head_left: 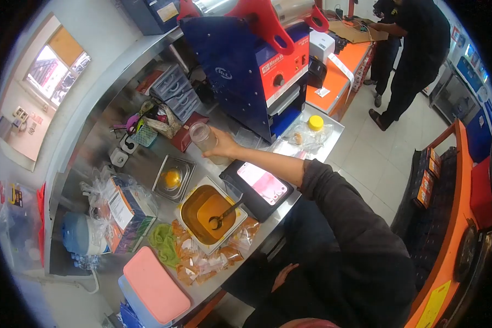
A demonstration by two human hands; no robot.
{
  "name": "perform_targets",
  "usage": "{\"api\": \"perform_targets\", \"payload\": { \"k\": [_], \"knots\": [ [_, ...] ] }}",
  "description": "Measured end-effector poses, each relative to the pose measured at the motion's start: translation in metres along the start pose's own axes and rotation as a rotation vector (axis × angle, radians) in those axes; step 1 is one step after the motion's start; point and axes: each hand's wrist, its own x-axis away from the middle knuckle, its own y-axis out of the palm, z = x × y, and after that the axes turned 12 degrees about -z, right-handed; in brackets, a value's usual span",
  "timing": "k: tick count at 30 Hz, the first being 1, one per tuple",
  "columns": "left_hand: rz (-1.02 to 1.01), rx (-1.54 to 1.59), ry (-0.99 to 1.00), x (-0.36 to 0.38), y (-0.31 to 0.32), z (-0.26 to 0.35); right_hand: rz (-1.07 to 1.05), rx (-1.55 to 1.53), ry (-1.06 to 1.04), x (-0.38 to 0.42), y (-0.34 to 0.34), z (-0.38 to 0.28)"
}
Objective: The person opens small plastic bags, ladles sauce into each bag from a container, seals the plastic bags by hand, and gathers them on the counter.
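My right hand (224, 146) is closed around a clear, see-through bottle (202, 136), raised over the back part of the metal counter. My left hand (284, 276) lies low against my dark clothing, fingers stretched out, holding nothing; part of it is hidden. Below my right forearm, a phone (262, 183) with a lit pink screen rests on a black case-like object. Beside it sits a square metal pan (187, 210) of orange-brown sauce, with a black ladle (216, 221) dipped in it. A smaller metal pan (187, 167) with a little yellow content stands behind.
A blue-and-red machine (240, 76) stands to the right on the counter. Clear bags with orange residue (202, 265), a green cloth (163, 243) and a pink lid (156, 284) lie to the left. A carton (127, 216) stands behind. Two people (415, 54) stand at the upper right.
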Motion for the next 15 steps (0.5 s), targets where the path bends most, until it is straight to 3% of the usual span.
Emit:
{"api": "perform_targets", "payload": {
  "k": [4,6,8,10,13,15],
  "knots": [
    [0.028,-0.025,0.004,0.004,0.005,0.000,0.034,-0.041,-0.051,0.009,0.003,0.002],
    [0.066,-0.048,0.030,0.008,0.010,-0.002,-0.030,0.126,0.061,0.012,0.000,0.006],
    [0.132,-0.080,0.076,0.012,0.017,-0.003,-0.134,0.408,0.022,0.010,-0.015,0.034],
    [0.158,-0.083,0.085,0.012,0.026,-0.007,-0.153,0.638,0.088,0.032,-0.052,-0.016],
    [0.097,-0.056,0.038,0.006,0.030,-0.023,-0.120,0.514,0.020,0.051,-0.090,-0.041],
    [0.010,-0.057,0.009,0.004,0.026,-0.020,-0.266,0.465,0.145,0.059,-0.107,-0.049]
  ]
}}
